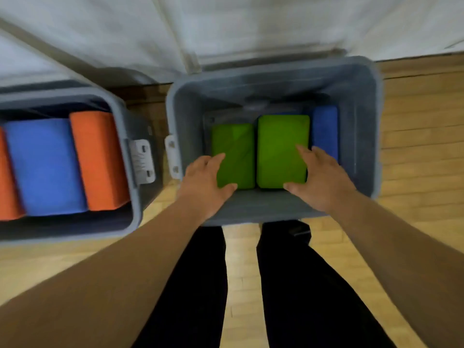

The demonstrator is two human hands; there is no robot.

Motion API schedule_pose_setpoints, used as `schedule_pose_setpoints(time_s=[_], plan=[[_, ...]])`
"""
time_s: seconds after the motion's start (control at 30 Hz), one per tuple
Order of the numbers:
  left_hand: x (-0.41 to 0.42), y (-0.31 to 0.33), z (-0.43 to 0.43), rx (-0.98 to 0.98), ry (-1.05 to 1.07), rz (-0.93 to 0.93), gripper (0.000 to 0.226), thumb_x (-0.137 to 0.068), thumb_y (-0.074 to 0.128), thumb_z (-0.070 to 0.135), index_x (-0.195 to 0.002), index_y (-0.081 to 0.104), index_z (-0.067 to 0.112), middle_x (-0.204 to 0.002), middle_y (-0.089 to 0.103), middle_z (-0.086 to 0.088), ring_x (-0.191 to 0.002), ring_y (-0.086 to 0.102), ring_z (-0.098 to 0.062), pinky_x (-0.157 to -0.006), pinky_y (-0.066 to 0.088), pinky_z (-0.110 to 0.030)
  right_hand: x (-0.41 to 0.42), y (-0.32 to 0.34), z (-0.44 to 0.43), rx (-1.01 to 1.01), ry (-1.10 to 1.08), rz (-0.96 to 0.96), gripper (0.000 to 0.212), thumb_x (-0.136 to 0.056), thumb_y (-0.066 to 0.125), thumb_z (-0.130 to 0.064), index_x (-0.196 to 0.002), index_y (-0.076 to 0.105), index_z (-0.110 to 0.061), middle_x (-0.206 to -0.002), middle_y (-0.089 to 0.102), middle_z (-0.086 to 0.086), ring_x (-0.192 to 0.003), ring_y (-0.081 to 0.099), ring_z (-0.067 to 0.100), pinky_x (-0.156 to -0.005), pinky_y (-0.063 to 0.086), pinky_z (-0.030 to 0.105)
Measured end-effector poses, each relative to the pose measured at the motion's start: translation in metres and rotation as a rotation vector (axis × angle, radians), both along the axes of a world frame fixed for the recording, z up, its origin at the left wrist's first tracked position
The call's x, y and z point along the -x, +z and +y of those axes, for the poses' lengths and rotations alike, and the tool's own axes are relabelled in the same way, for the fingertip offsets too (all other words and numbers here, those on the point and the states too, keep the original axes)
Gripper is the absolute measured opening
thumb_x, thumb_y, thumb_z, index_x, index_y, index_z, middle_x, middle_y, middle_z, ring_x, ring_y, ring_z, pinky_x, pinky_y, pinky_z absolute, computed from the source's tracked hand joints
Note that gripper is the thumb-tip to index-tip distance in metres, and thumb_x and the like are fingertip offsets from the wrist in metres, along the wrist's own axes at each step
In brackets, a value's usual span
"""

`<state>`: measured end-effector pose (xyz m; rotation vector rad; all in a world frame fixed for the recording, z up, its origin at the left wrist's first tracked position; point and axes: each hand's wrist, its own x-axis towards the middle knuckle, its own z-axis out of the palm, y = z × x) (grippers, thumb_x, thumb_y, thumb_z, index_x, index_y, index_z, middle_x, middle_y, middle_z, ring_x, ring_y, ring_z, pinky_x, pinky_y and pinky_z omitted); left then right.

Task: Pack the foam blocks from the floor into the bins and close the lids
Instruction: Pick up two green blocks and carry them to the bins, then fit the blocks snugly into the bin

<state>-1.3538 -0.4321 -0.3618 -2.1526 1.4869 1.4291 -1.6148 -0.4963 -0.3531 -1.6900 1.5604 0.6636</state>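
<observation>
Two grey bins stand on the wooden floor (421, 136), both open at the top. The nearer bin (361, 101) is straight ahead of the person at 12 o'clock. The second bin (125, 116) is at 10 o'clock, just beside the first, with a narrow strip of floor between them.

Six foam blocks show in all: two green, two blue and two orange. Three of them are in the bin at 12 o'clock. The left green block (234, 146) and the right green block (281, 146) lie side by side, and a blue block (325, 131) stands at their 3 o'clock side against the bin wall. The other three fill the bin at 10 o'clock: an orange block (98, 159) on its 3 o'clock side, a large blue block (45, 167) in the middle and a second orange block (7, 182), which the frame edge cuts off.

Both bare arms reach down into the bin at 12 o'clock. The left hand (204, 180) lies on the left green block at its 7 o'clock corner. Its grip is spread, with the fingers laid straight along the block and the thumb set apart at the near edge. The right hand (320, 177) mirrors it on the right green block at its 5 o'clock corner, grip likewise spread and thumb at the near edge.

Two white latches face each other across the gap, one latch (142, 160) on the 10 o'clock bin and the other latch (172, 156) on the 12 o'clock bin. Two legs in black trousers (195, 285) stand at 6 o'clock, and a white wall (226, 26) rises beyond the bins.
</observation>
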Motion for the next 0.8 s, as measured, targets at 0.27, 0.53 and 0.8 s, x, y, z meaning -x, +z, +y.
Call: schedule_pose_setpoints(time_s=[0.27,0.53,0.8], plan=[[-0.028,0.277,0.077,0.015,0.103,-0.034,0.086,-0.087,0.068,0.058,-0.158,0.027,0.033,-0.157,0.036,-0.006,-0.144,0.031,-0.032,-0.117,0.032,-0.048,-0.019,0.253,0.060,-0.043,-0.230,-0.088,0.104,-0.077,0.071,-0.066,-0.160,0.019,-0.031,-0.163,0.025,0.005,-0.147,0.030,0.029,-0.117,0.034,0.050],[-0.016,0.378,0.163,0.034,0.582,-0.045,0.082,-0.085,0.074,0.054,-0.154,0.037,0.030,-0.155,0.043,-0.006,-0.138,0.045,-0.029,-0.112,0.040,-0.043,0.007,0.345,0.063,-0.101,-0.136,-0.169,0.103,-0.084,0.072,-0.060,-0.162,0.017,-0.021,-0.167,0.022,0.005,-0.149,0.031,0.029,-0.117,0.035,0.043],[0.078,0.397,0.307,0.028,1.205,0.023,0.079,-0.089,0.072,0.050,-0.156,0.036,0.027,-0.148,0.048,-0.004,-0.126,0.054,-0.026,-0.088,0.042,-0.031,-0.020,0.361,0.084,-0.180,0.408,-0.012,0.103,-0.085,0.071,-0.060,-0.162,0.015,-0.022,-0.166,0.024,0.006,-0.147,0.033,0.032,-0.113,0.038,0.045]])
